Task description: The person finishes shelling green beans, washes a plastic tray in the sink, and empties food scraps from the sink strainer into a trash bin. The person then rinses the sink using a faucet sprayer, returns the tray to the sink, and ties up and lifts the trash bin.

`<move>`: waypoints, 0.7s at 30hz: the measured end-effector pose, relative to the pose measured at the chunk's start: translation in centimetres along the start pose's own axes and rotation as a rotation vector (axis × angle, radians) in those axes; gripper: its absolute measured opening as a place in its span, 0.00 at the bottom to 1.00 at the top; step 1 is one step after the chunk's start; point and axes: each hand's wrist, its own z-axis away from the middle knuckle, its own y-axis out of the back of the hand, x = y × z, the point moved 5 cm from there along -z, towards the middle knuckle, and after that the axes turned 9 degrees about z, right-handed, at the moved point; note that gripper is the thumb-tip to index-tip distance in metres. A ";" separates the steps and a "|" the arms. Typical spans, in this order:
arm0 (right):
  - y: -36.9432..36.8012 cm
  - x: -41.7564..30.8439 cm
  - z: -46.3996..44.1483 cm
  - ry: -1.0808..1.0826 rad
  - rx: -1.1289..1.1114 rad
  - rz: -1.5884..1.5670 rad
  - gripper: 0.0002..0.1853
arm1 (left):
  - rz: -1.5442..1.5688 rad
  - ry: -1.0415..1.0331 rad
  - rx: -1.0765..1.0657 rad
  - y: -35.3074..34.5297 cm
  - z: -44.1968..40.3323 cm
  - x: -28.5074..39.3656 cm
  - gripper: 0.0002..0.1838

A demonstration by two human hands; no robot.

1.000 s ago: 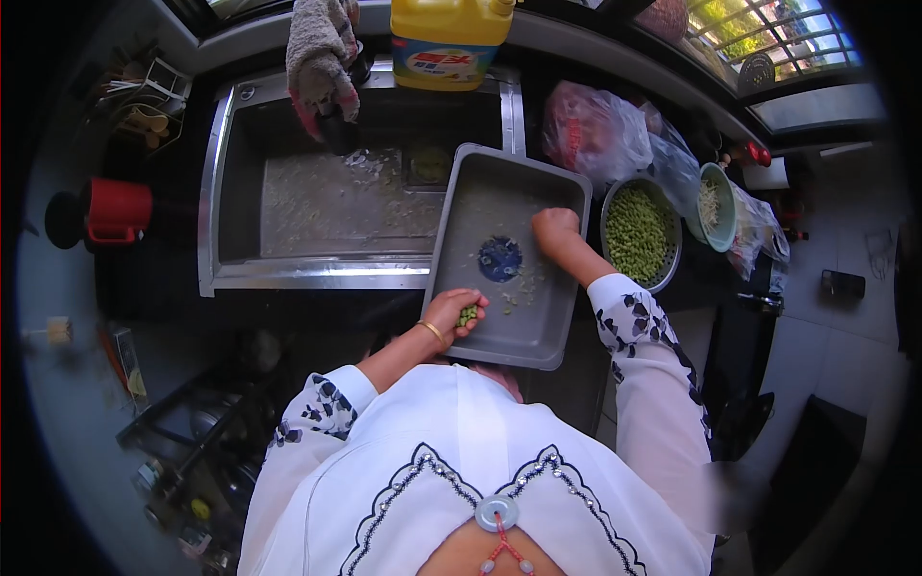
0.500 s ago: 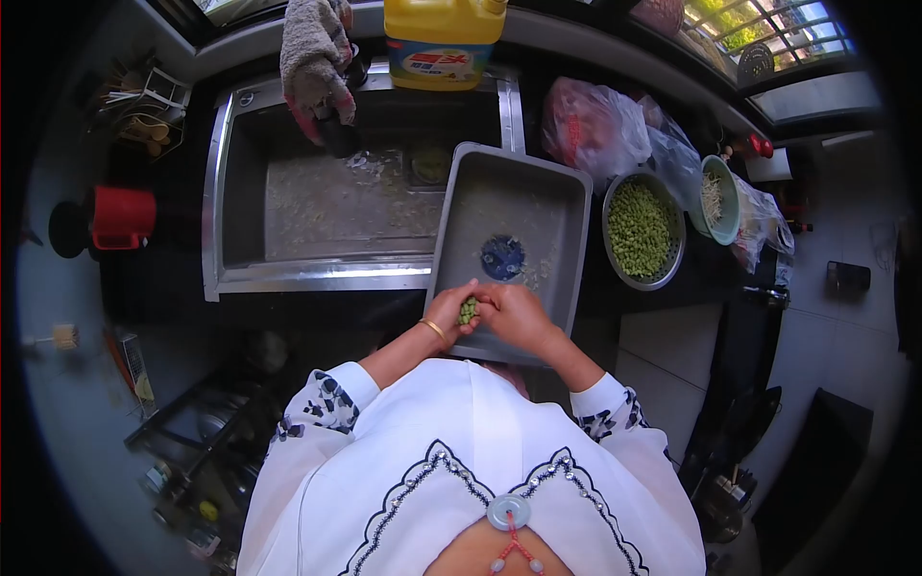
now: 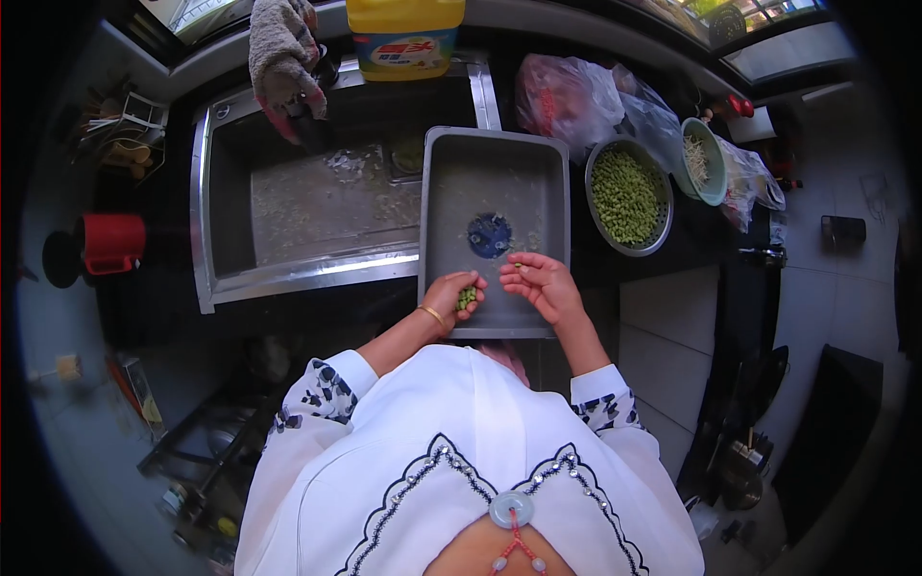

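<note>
My left hand (image 3: 445,300), a bracelet at its wrist, is curled around a small heap of green beans (image 3: 468,297), shelled and pea-sized. To its right, my right hand (image 3: 544,285) pinches one green bean (image 3: 519,265) between thumb and fingertips. Both hands are over the near end of a grey rectangular basin (image 3: 444,182). Wet scraps and a dark blue round patch (image 3: 490,235) show on the basin's floor. Right of the basin stands a metal colander (image 3: 661,228) heaped with shelled green beans (image 3: 624,192).
The basin overlaps the right edge of a metal sink (image 3: 317,281) with scraps in it. A towel (image 3: 281,58) hangs over the faucet. Behind are a yellow jug (image 3: 403,38) and plastic bags (image 3: 571,101). A pale green bowl (image 3: 713,178) of sprouts stands right; a red mug (image 3: 113,240) left.
My hands were together over the beans; now they are apart. The right hand has moved right and up with a bean in its fingertips. The whole view has shifted slightly.
</note>
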 end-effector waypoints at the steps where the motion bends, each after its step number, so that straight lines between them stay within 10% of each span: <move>1: 0.1 0.1 0.3 0.005 0.018 0.065 0.12 | -0.004 0.003 -0.002 -0.1 0.0 -0.1 0.13; 21: -2.2 -1.0 -2.0 0.474 0.314 1.316 0.10 | 0.017 0.033 -0.020 -0.3 0.1 -0.5 0.12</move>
